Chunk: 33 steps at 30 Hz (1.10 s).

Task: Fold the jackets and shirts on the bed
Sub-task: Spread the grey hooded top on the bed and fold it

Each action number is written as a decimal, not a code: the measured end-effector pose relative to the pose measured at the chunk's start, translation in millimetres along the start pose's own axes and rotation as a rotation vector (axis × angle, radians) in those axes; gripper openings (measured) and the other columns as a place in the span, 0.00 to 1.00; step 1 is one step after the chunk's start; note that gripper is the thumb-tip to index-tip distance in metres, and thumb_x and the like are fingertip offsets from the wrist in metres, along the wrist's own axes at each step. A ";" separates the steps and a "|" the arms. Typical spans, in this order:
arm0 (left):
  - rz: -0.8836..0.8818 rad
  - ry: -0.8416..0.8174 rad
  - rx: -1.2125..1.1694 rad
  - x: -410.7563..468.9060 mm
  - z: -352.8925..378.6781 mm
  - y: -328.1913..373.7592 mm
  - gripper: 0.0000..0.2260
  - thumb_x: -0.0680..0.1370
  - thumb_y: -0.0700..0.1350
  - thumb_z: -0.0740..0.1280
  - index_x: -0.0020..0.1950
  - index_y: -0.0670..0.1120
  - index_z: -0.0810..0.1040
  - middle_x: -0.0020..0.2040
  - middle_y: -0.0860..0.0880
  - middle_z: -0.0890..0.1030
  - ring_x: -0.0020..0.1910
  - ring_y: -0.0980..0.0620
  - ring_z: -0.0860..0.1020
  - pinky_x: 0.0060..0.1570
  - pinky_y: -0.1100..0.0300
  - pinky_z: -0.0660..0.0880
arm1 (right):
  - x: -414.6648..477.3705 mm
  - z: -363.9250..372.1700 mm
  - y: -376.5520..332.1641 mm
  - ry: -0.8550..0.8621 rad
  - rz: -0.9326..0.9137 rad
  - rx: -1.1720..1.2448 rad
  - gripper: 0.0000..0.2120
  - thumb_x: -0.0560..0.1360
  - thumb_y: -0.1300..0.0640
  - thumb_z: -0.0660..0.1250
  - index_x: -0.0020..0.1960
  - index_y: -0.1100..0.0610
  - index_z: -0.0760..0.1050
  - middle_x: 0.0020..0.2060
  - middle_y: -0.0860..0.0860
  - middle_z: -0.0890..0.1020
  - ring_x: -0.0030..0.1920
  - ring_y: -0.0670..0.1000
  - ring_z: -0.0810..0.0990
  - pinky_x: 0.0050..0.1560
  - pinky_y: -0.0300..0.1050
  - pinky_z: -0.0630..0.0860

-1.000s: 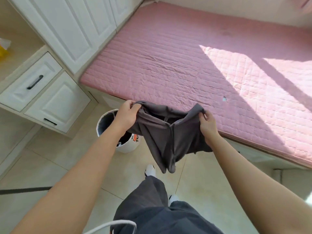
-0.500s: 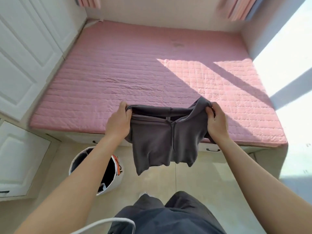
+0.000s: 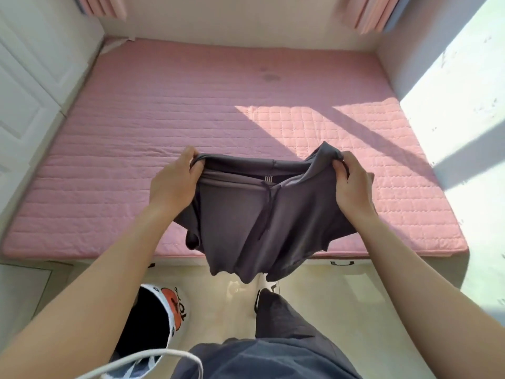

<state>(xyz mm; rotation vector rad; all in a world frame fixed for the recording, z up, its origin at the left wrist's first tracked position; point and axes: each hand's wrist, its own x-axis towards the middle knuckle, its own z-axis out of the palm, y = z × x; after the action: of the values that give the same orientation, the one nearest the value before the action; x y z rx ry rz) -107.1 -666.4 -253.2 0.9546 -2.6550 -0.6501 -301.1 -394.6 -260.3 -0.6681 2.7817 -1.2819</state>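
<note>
I hold a dark grey hooded jacket (image 3: pixel 246 214) with a drawstring in the air over the near edge of the pink quilted bed (image 3: pixel 136 132). My left hand (image 3: pixel 175 181) grips its top left corner. My right hand (image 3: pixel 352 184) pinches the top right corner. The garment is stretched between both hands and its lower part hangs down past the bed's edge toward the floor.
A white laundry basket (image 3: pixel 175 310) with an orange print stands on the tiled floor at my lower left. White wardrobe doors (image 3: pixel 24 91) line the left side. Pink curtains (image 3: pixel 366 12) hang behind the bed. My legs and a white cable fill the bottom.
I have stepped in front of the bed. Both hands have carried the jacket forward and up over the bed's near edge, pulling it wider apart.
</note>
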 end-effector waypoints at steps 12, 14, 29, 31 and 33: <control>-0.064 -0.085 -0.151 209.4 26.6 9.3 0.05 0.81 0.52 0.59 0.51 0.52 0.72 0.35 0.51 0.77 0.39 0.43 0.75 0.43 0.49 0.72 | 221.0 50.7 1.1 -0.130 -0.057 0.013 0.07 0.81 0.59 0.56 0.48 0.55 0.73 0.42 0.50 0.80 0.45 0.50 0.75 0.49 0.20 0.56; -0.064 -0.104 -0.103 248.2 39.1 1.9 0.05 0.81 0.51 0.59 0.50 0.52 0.71 0.34 0.53 0.75 0.39 0.43 0.75 0.42 0.49 0.72 | 255.7 74.3 5.8 -0.147 -0.064 -0.002 0.07 0.81 0.59 0.56 0.47 0.55 0.72 0.40 0.50 0.79 0.44 0.51 0.75 0.50 0.29 0.58; -0.390 -0.303 -0.314 446.2 300.0 -125.0 0.08 0.82 0.46 0.61 0.52 0.42 0.75 0.52 0.41 0.79 0.51 0.45 0.75 0.45 0.57 0.66 | 407.6 341.0 174.6 -0.265 0.346 -0.391 0.09 0.82 0.53 0.54 0.51 0.50 0.72 0.43 0.51 0.76 0.59 0.59 0.73 0.51 0.50 0.58; -0.313 -0.433 -0.252 466.3 310.6 -133.3 0.09 0.82 0.46 0.60 0.54 0.42 0.76 0.51 0.42 0.79 0.48 0.45 0.76 0.42 0.58 0.68 | 418.8 353.1 187.9 -0.259 0.310 -0.480 0.09 0.82 0.52 0.54 0.53 0.48 0.74 0.46 0.54 0.75 0.59 0.60 0.70 0.51 0.49 0.58; -0.285 -0.557 -0.222 481.5 324.7 -142.0 0.08 0.83 0.46 0.59 0.54 0.44 0.75 0.43 0.44 0.76 0.36 0.48 0.73 0.31 0.61 0.66 | 426.1 365.8 198.7 -0.257 0.301 -0.504 0.11 0.81 0.51 0.56 0.59 0.47 0.75 0.54 0.59 0.74 0.56 0.63 0.72 0.53 0.49 0.64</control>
<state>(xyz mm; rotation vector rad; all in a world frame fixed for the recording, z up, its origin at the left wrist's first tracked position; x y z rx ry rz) -514.0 -971.5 -567.5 1.2414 -2.8236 -1.4272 -697.1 -707.7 -576.5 -0.3607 2.8432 -0.4105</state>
